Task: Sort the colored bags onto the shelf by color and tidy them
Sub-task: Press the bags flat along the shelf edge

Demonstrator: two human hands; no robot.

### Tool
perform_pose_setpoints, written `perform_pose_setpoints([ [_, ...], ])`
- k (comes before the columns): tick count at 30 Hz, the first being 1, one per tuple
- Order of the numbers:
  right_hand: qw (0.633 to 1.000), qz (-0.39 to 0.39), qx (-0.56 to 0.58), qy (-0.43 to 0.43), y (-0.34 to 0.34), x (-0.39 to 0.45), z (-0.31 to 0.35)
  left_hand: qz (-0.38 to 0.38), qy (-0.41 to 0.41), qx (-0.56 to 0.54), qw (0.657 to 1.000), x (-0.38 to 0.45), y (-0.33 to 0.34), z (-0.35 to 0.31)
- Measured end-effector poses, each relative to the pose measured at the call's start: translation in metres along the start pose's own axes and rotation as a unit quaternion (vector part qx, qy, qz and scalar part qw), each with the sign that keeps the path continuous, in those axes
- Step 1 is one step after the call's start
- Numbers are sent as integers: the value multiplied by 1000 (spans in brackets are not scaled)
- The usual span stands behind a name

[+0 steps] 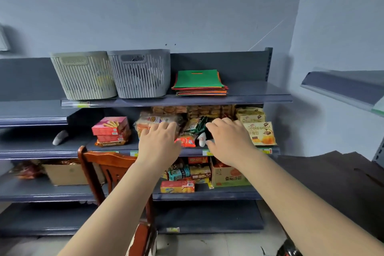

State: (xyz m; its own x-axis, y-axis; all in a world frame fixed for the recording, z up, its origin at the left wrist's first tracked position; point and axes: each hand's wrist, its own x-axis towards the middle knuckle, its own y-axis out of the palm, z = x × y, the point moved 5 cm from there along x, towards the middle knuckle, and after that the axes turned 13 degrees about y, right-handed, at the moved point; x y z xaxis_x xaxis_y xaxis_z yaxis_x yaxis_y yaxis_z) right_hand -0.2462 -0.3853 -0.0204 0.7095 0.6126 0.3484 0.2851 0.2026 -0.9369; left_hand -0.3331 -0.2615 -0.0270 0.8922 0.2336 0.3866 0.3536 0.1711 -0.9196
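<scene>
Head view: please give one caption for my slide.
Both hands reach toward a snack shelf; colored bags lie stacked above.

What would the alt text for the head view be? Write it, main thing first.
Two bare hands, left hand and right hand, reach open toward snack packets on a middle shelf. Above, a stack of colored bags, green on top, lies beside two baskets.

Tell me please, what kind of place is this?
Probably a small shop or its stockroom. Metal retail shelving carries price tags on its edges, packaged snacks such as croissant packs fill the middle shelf, and a stack of colored bags sits beside two storage baskets.
</scene>
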Motion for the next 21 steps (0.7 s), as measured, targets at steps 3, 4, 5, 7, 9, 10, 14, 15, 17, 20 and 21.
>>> perform_pose_setpoints([
  [3, 1000, 5, -1, 4, 16, 39, -6, -3, -1, 3, 1000, 33, 15, 12],
  [4, 1000, 5, -1, 5, 21, 52, -7, -4, 1, 4, 1000, 45, 21, 17],
  [5, 1000, 5, 0, 7, 26, 66, -8, -4, 4, 4, 1000, 58, 28, 22],
  [7, 1000, 7, 1, 12, 36, 94, -9, -6, 7, 5, 1000, 84, 40, 36],
  [9, 1000, 7, 2, 18, 47, 122, -11, -8, 10, 5, 1000, 112, 52, 50],
  [10, 1000, 7, 3, 22, 53, 136, -11, -7, 12, 3, 1000, 126, 58, 57],
  [14, 999, 3, 10, 42, 73, 192, -15, -9, 31, -3, 999, 179, 80, 85],
  [15, 999, 3, 17, 48, 78, 204, -16, -14, 36, -5, 999, 191, 84, 91],
  [17, 998, -1, 36, 60, 88, 229, -19, -26, 44, -12, 999, 215, 93, 103],
  [20, 996, -8, 58, 73, 102, 262, -25, -34, 58, -22, 998, 247, 107, 116],
  [21, 995, -11, 66, 76, 106, 273, -28, -36, 62, -24, 997, 257, 112, 119],
])
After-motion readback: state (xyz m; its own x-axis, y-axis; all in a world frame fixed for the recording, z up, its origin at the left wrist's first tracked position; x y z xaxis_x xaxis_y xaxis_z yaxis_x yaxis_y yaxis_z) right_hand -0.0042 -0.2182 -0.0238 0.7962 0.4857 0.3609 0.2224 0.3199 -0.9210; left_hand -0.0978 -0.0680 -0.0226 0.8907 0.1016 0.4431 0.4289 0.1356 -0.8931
